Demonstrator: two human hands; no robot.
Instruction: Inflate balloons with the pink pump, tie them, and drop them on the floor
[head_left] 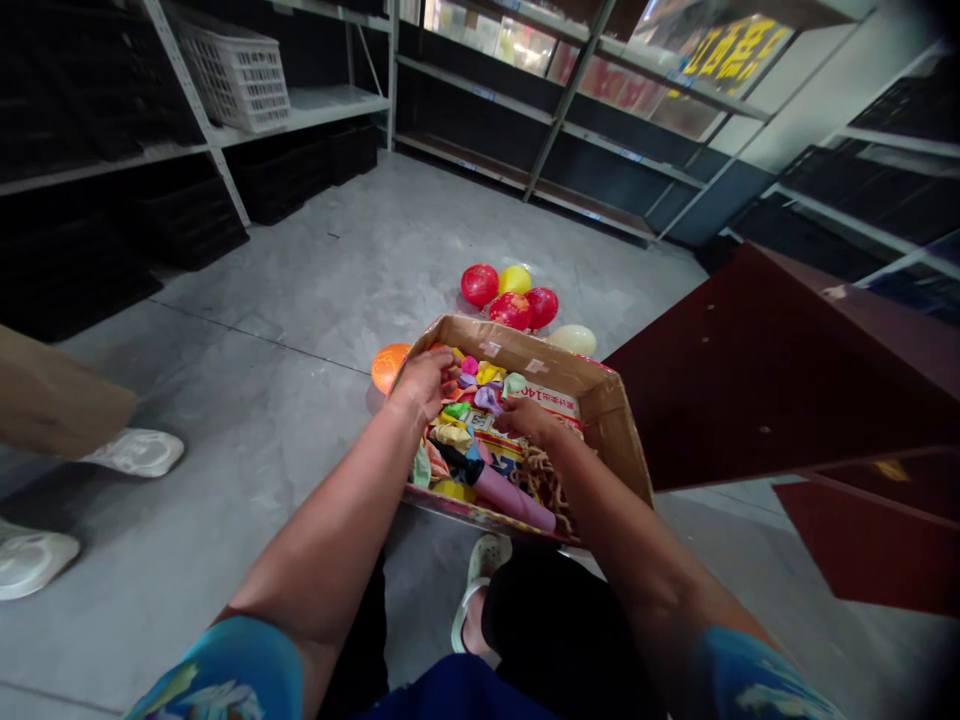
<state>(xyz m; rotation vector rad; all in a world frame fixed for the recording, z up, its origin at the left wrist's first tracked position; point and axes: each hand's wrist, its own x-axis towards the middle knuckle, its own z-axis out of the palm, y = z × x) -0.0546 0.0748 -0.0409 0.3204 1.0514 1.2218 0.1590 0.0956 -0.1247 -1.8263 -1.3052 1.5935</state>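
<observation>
An open cardboard box (616,410) sits in front of me, tilted in view, holding many limp balloons of several colours. My left hand (429,382) reaches over its left side, fingers stretched apart above the balloons. Inside the box, my right hand (527,418) has its fingers closed at a limp lavender balloon (489,400). A limp yellow balloon (491,372) and a mint one (514,384) lie near both hands. Towards me are a purple tube with a black end (517,500), resembling a balloon pump, and tan cord-like strands (544,475). Printed packaging (551,399) shows beneath my right hand.
Inflated balloons rest on the grey floor beyond the box: red (480,285), yellow (515,279), cream (574,340); an orange one (390,367) is left. Dark red panels (750,370) stand right. Another person's shoe (142,452) is left. Shelves hold a white basket (251,80).
</observation>
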